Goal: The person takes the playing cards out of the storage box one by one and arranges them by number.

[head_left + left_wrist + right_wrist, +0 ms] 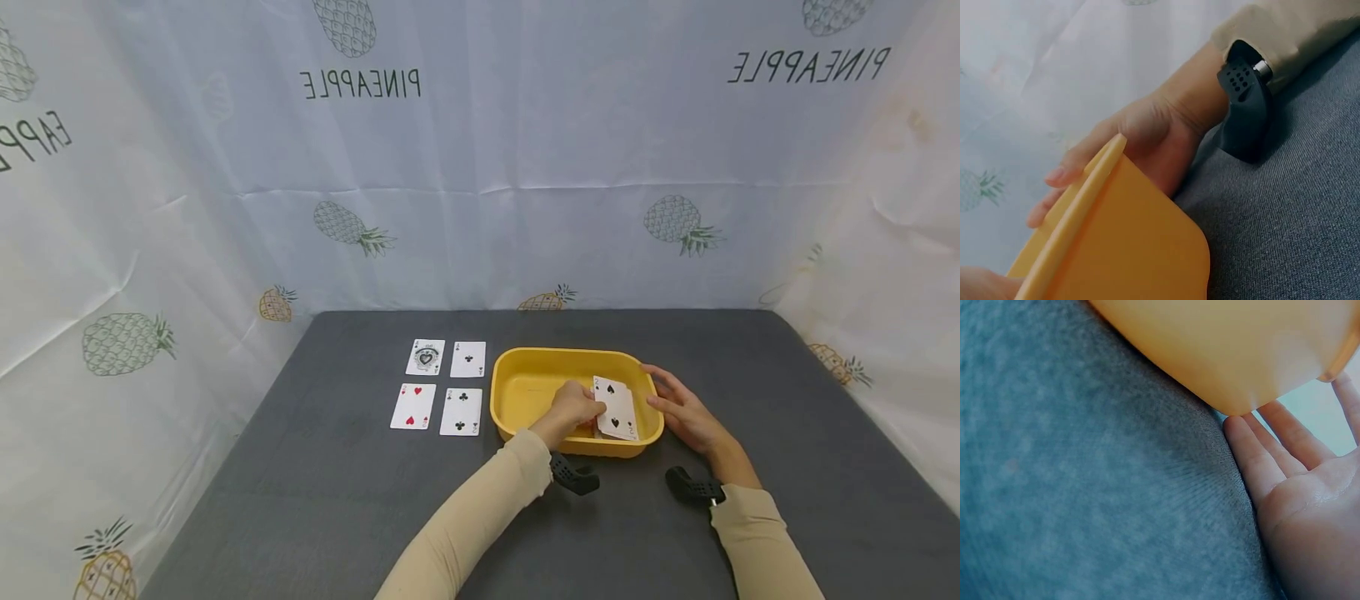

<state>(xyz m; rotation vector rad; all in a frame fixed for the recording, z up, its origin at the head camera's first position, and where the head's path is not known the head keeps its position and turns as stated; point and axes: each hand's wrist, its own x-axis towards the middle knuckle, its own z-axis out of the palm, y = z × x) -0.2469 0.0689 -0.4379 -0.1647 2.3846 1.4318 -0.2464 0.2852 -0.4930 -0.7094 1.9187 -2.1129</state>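
A: Head view first. What does the left hand [572,408] hold?

B: It pinches a playing card [616,407] by the card's left edge, the fingers curled on it. The card shows black spade marks and it stands tilted, face up toward the camera, above the right part of the yellow tub [517,417]. Its lower edge is down inside the tub, just right of the pinching fingers.

A: And the right hand [684,410]?

B: It lies outside the right wall of the tub with straight, relaxed fingers. The fingers touch the wall near the far right corner. It grips nothing. In the right wrist view the palm [1310,519] is turned up and open on the grey table cover [1085,487], and the fingertips [1241,434] reach under the rounded corner of the tub [1229,350].

A: What shows in the left wrist view?

B: The right hand [1141,147] from the other side, pressed flat against the tub wall [1122,237], and the black wrist mount [1244,106] below the beige sleeve [1285,31]. A small part of the left hand is at the bottom left corner, but the card is not visible there.

A: What lies away from the grip?

B: To the left of the pinching hand, beyond the tub, four cards [442,385] lie face up on the table in two rows, well apart from the held card. The near left one has red hearts.
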